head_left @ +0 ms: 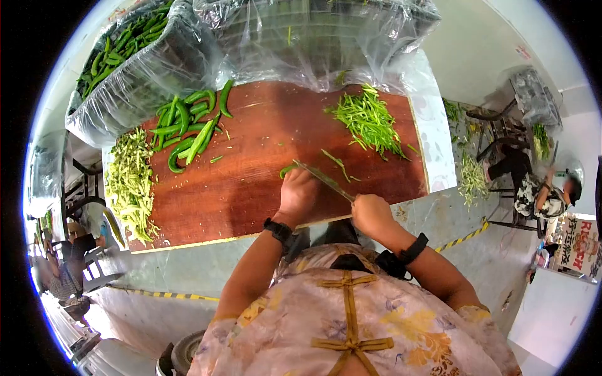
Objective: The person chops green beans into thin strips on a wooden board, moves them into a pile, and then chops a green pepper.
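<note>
My right hand (374, 216) grips a knife (325, 179), its blade slanting up and left toward my other hand. Under the curled fingers of my left hand (297, 192) is a green chili pepper (287, 170), only partly showing; the knife tip is close beside it. Thin green strips (338, 164) lie just beyond the blade. Whole green chili peppers (183, 119) are heaped at the back left of the reddish-brown board (251, 207). A mound of green shreds (370, 122) sits at the back right, and pale green scraps (132, 185) are piled along the left edge.
A plastic-lined crate of green peppers (128, 41) stands at the back left, beside another plastic-covered crate (301, 44). More green pieces (473, 178) lie on the floor to the right. Other people (542, 194) sit farther off at both sides.
</note>
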`<state>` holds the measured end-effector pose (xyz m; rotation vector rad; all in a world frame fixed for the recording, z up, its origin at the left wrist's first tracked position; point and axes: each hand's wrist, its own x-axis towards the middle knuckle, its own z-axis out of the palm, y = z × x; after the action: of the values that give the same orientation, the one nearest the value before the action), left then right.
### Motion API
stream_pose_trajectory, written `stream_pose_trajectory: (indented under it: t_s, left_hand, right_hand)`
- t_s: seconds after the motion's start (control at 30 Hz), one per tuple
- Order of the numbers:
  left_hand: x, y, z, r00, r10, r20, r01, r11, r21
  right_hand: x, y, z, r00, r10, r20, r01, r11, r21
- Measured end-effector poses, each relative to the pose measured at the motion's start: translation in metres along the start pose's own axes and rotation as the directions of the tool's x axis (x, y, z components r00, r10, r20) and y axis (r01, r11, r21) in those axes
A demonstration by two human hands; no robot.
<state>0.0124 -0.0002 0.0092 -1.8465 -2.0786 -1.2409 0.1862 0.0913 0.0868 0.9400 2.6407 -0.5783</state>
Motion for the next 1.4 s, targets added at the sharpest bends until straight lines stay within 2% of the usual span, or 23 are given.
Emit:
stream_pose_trajectory:
  t_s: [0.1,0.17,0.23,0.3,0.4,0.53,0.57,0.6,0.63,0.7,0.87,0.93,1.23,1.27,1.3,1.4]
  left_hand:
    - [0.001,0.002,-0.003,0.999,-0.012,0.032,0.012,1.000,0.004]
    - [-0.001,-0.001,0.002,0.999,-0.010,0.048,0.009,1.000,0.005]
    - [-0.005,-0.002,0.001,0.998,-0.006,0.069,0.005,1.000,0.016]
    - [-0.003,-0.001,0.001,0.999,-0.024,0.036,0.024,1.000,-0.019]
    - [0.000,0.003,-0.002,0.999,-0.037,-0.007,0.037,0.997,-0.074]
    - [0.000,0.005,-0.004,0.995,-0.097,-0.001,0.097,0.992,-0.080]
    - [0.002,0.005,-0.003,0.997,-0.057,-0.044,0.058,0.998,0.021]
    - [0.004,0.007,-0.004,0.997,-0.013,-0.083,0.023,0.992,0.123]
    - [0.006,0.009,-0.006,0.997,-0.004,-0.083,0.014,0.993,0.119]
    - [0.007,0.013,-0.010,0.998,-0.034,-0.052,0.041,0.989,0.141]
    - [0.006,0.007,-0.009,0.998,-0.010,-0.062,0.017,0.994,0.112]
    - [0.004,0.003,-0.008,0.998,-0.014,-0.057,0.020,0.993,0.113]
    - [0.006,0.006,-0.013,0.999,-0.042,-0.014,0.043,0.995,0.088]
    - [0.006,0.005,-0.015,0.998,-0.060,0.021,0.059,0.997,0.039]
    - [0.005,0.005,-0.017,0.996,-0.070,0.060,0.070,0.997,-0.011]
    - [0.004,0.005,-0.015,0.994,-0.073,0.087,0.072,0.997,0.016]
  right_hand:
    - [0.016,-0.007,0.012,0.999,0.026,-0.031,-0.026,1.000,0.010]
    - [0.034,-0.013,0.011,0.993,-0.058,-0.099,0.060,0.998,0.018]
    - [0.050,-0.018,0.007,0.988,-0.052,-0.144,0.054,0.999,0.007]
    - [0.060,-0.016,0.004,0.968,-0.044,-0.246,0.057,0.997,0.044]
    - [0.059,0.007,0.008,0.947,-0.034,-0.319,0.043,0.999,0.021]
    - [0.013,0.004,0.000,0.953,-0.129,-0.274,0.127,0.992,-0.024]
    - [0.005,0.003,0.001,0.951,-0.126,-0.283,0.123,0.992,-0.026]
    - [-0.003,0.001,0.004,0.971,-0.079,-0.226,0.080,0.997,-0.006]
    - [-0.009,-0.001,0.005,0.986,-0.031,-0.165,0.034,0.999,0.013]
    - [-0.015,-0.002,0.001,0.985,-0.036,-0.170,0.041,0.999,0.027]
    - [-0.014,-0.002,0.001,0.982,-0.047,-0.185,0.056,0.997,0.044]
    - [-0.012,-0.002,-0.002,0.997,-0.023,-0.078,0.026,0.999,0.036]
    - [0.016,-0.009,0.002,1.000,-0.015,0.005,0.015,1.000,0.026]
    - [0.021,-0.008,0.004,1.000,-0.021,0.012,0.020,1.000,0.024]
    - [0.024,-0.007,0.006,0.999,-0.026,-0.036,0.028,0.998,0.056]
    - [0.033,-0.011,0.010,0.988,-0.038,-0.152,0.049,0.997,0.067]
